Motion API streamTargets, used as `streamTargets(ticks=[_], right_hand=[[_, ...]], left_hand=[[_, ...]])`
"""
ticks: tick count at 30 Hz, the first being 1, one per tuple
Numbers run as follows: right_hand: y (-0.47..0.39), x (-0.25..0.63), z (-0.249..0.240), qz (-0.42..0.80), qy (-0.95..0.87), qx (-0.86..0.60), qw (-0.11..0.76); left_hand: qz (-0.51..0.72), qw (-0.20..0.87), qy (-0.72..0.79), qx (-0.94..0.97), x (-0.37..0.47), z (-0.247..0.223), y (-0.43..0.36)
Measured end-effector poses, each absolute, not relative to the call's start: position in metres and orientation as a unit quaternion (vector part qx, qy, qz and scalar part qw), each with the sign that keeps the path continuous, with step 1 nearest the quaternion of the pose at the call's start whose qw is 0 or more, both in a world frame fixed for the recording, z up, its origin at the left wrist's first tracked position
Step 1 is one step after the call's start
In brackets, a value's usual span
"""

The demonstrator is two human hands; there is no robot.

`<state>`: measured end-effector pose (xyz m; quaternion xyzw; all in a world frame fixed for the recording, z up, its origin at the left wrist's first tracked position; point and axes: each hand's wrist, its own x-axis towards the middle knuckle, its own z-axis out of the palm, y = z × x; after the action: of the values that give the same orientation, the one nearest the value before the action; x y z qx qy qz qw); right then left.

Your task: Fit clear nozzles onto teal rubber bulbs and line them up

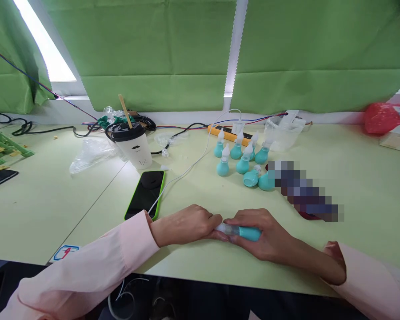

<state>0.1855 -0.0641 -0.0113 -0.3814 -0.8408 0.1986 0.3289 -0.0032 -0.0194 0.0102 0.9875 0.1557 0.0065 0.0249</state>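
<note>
1. Right at the near edge of the counter (pixel 353 186), straight in front of the green-cased phone (pixel 146 193), both hands meet on one teal bulb (pixel 248 232) with a clear tip.
2. The right hand (pixel 266 238) has its fingers wrapped tight around the teal body, so most of it is buried in the palm.
3. The left hand (pixel 186 224) pinches the clear tip end, fingers closed on it, knuckles up.
4. Behind the phone and off to its right, a bunch of matching bulbs (pixel 242 158) sit on the counter, most upright, a couple lying over.
5. Just behind the phone stands a white lidded cup (pixel 135 144) with a wooden stick in it.
6. A white cable (pixel 186 171) runs from the phone back toward the yellow power strip (pixel 230 133).
</note>
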Motion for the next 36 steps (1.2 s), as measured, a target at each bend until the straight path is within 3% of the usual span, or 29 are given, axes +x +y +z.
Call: streamTargets(ticks=[6,16,21,25,31,36], right_hand=[[-0.066,0.184,-0.014,0.121,-0.859,-0.333,0.37],[-0.063,0.183,-0.01,0.21,-0.862,-0.318,0.333],[-0.062,0.18,-0.017,0.233,-0.84,-0.337,0.355],[-0.061,0.178,-0.019,0.225,-0.808,-0.37,0.4],[-0.057,0.177,-0.015,0.221,-0.783,-0.375,0.444],[-0.049,0.178,-0.013,0.166,-0.787,-0.384,0.454]], left_hand=[[0.003,0.089,0.166,0.982,-0.004,0.011,-0.022],[0.004,0.08,0.154,0.985,-0.003,0.01,-0.023],[0.036,0.05,0.156,0.986,-0.002,0.011,-0.021],[0.126,0.031,0.207,0.97,-0.001,0.016,-0.022],[0.307,0.234,0.262,0.885,0.001,0.022,-0.022],[0.386,0.257,0.272,0.843,0.009,0.028,-0.022]])
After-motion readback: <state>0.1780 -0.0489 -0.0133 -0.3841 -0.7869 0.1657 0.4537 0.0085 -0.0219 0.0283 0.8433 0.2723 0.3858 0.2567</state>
